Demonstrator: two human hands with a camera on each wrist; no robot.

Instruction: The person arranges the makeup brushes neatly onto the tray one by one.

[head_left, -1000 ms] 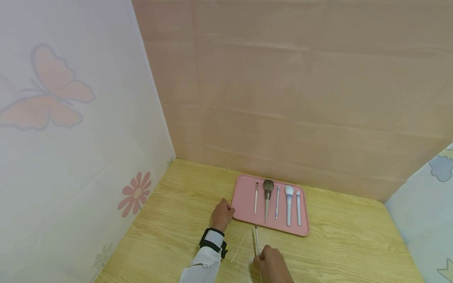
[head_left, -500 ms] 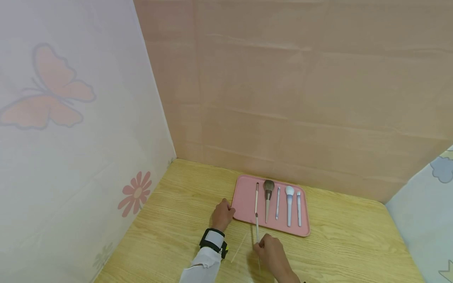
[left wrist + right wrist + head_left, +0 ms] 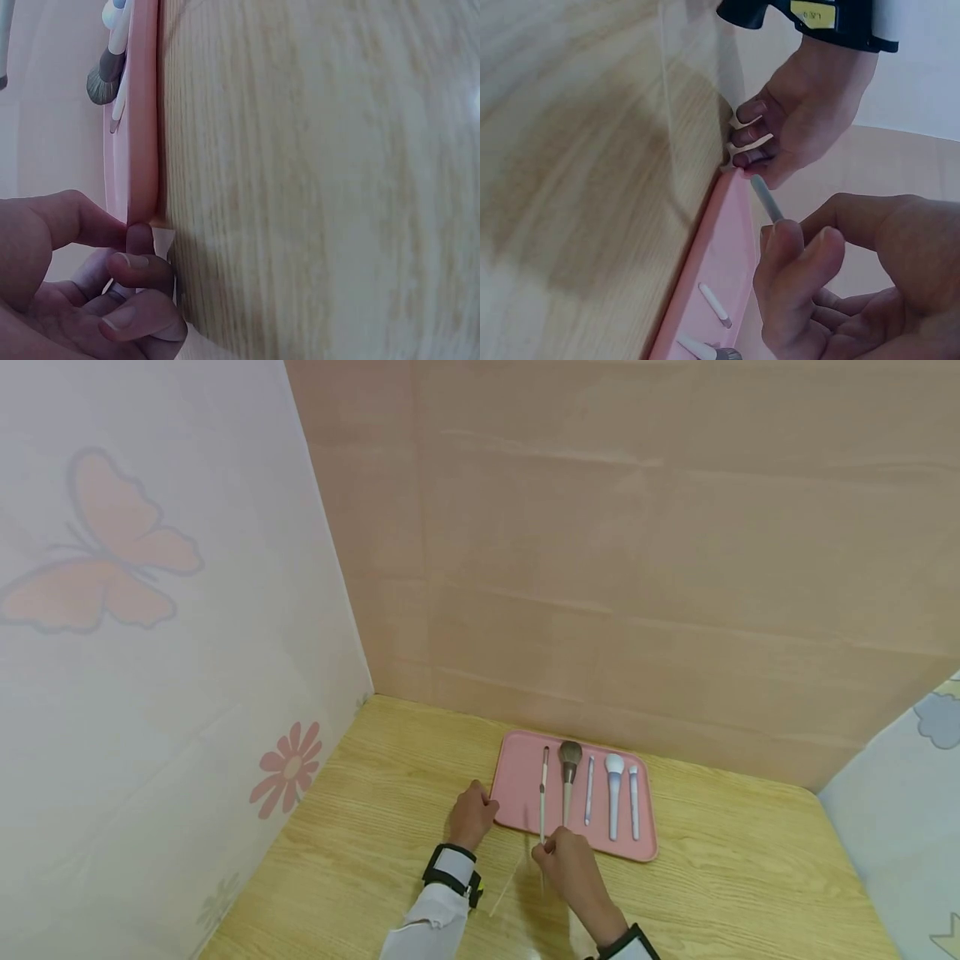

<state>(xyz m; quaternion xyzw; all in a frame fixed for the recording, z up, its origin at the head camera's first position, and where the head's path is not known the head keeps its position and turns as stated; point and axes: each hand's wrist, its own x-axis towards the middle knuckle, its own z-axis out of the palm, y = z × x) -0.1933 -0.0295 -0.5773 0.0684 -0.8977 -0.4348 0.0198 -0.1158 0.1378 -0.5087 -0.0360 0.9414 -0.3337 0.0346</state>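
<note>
A pink tray point(image 3: 517, 789) lies on the table with several makeup brushes side by side in it. My left hand point(image 3: 471, 818) pinches the tray's near left corner between thumb and finger, as the left wrist view shows. My right hand point(image 3: 576, 868), over the tray's near edge, pinches a slim makeup brush point(image 3: 542, 817) by its pale handle. That brush points away from me, its dark tip over the left part of the tray. In the head view it overlaps a short brush point(image 3: 545, 764). In the right wrist view, the handle end point(image 3: 766, 199) sticks out past my fingertips.
Beside the short brush lie a large dark-haired brush point(image 3: 570, 760), a thin pale brush point(image 3: 588, 793), a white fluffy brush point(image 3: 613, 777) and a smaller white brush point(image 3: 634, 802). The wooden table point(image 3: 720, 868) meets a beige back wall and a patterned left wall.
My right hand has moved forward with the slim brush, from the table in front to over the tray's near edge. The left hand stays on the tray's corner.
</note>
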